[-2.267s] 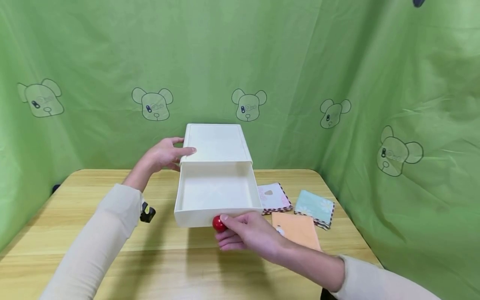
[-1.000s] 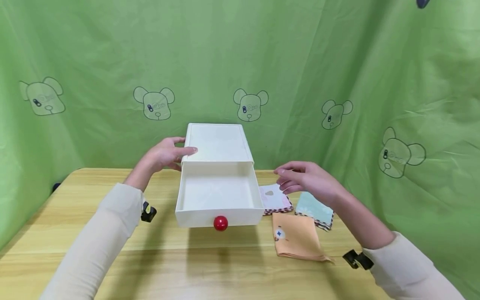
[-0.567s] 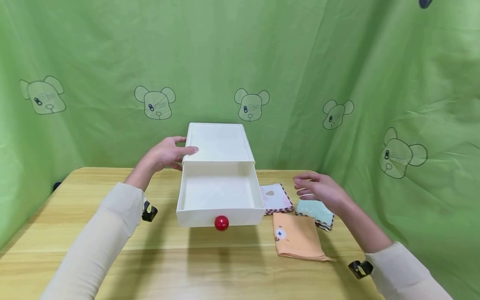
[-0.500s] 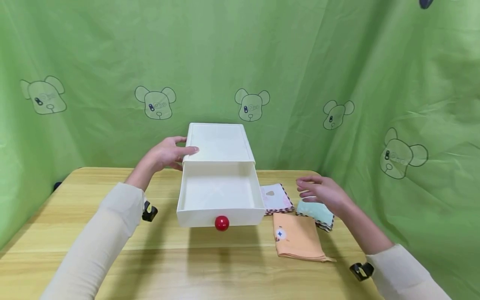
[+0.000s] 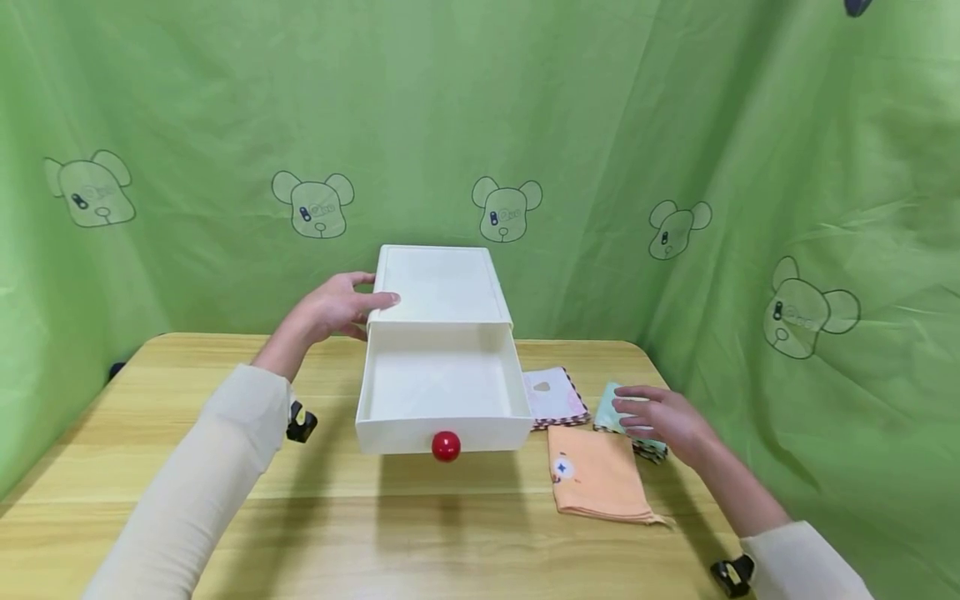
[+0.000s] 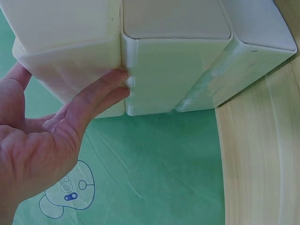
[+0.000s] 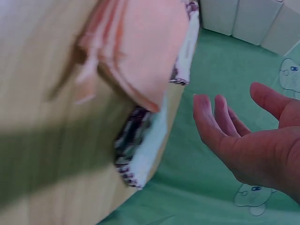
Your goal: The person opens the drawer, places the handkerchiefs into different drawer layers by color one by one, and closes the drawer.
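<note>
A white drawer cabinet (image 5: 442, 283) stands at the table's back, its top drawer (image 5: 491, 435) pulled out and bare inside. The drawer front carries a round red knob (image 5: 446, 446). My left hand (image 5: 326, 310) holds the cabinet's left upper edge, thumb on top and fingers against the side. Over a folded mint-green handkerchief (image 5: 608, 408) hovers my right hand (image 5: 663, 421), fingers spread loosely and holding nothing. The right wrist view shows this hand (image 7: 262, 145) apart from the cloths. A folded orange handkerchief (image 5: 600, 475) lies nearer, and a white one (image 5: 553, 393) beside the drawer.
More white units (image 6: 176, 70) sit below the top one in the left wrist view. The wooden table (image 5: 225, 533) ends at the back against a green curtain (image 5: 585, 125) printed with bear heads. The open drawer juts out above the tabletop.
My right hand has let go of the red knob, passed over the white handkerchief, and come right and down over the mint-green one. The left hand keeps its hold; the drawer stays out.
</note>
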`<move>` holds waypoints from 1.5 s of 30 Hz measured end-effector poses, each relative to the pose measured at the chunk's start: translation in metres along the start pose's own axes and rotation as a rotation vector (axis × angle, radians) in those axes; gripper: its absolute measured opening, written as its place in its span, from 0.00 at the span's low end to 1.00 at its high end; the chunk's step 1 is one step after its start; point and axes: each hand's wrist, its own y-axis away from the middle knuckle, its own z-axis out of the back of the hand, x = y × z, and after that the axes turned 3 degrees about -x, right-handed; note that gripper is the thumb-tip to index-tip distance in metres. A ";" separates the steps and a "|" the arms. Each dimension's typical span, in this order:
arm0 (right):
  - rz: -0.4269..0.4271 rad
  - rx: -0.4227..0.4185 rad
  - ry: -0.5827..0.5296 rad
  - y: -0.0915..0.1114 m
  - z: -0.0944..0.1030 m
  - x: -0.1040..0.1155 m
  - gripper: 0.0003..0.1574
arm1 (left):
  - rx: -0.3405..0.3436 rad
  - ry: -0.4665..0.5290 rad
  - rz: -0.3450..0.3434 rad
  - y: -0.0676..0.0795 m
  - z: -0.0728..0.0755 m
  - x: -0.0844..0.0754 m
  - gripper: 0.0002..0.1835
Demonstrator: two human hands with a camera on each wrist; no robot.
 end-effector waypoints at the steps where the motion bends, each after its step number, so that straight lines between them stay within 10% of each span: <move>1: -0.007 -0.008 0.000 0.000 0.000 -0.004 0.38 | -0.002 -0.001 0.000 0.000 0.000 0.000 0.50; 22: -0.035 -0.046 -0.079 -0.005 0.006 -0.079 0.40 | 0.007 0.004 0.005 -0.002 -0.006 0.004 0.50; 45: -0.051 -0.125 0.183 -0.001 -0.014 -0.061 0.43 | 0.000 -0.014 0.007 0.004 -0.002 -0.005 0.47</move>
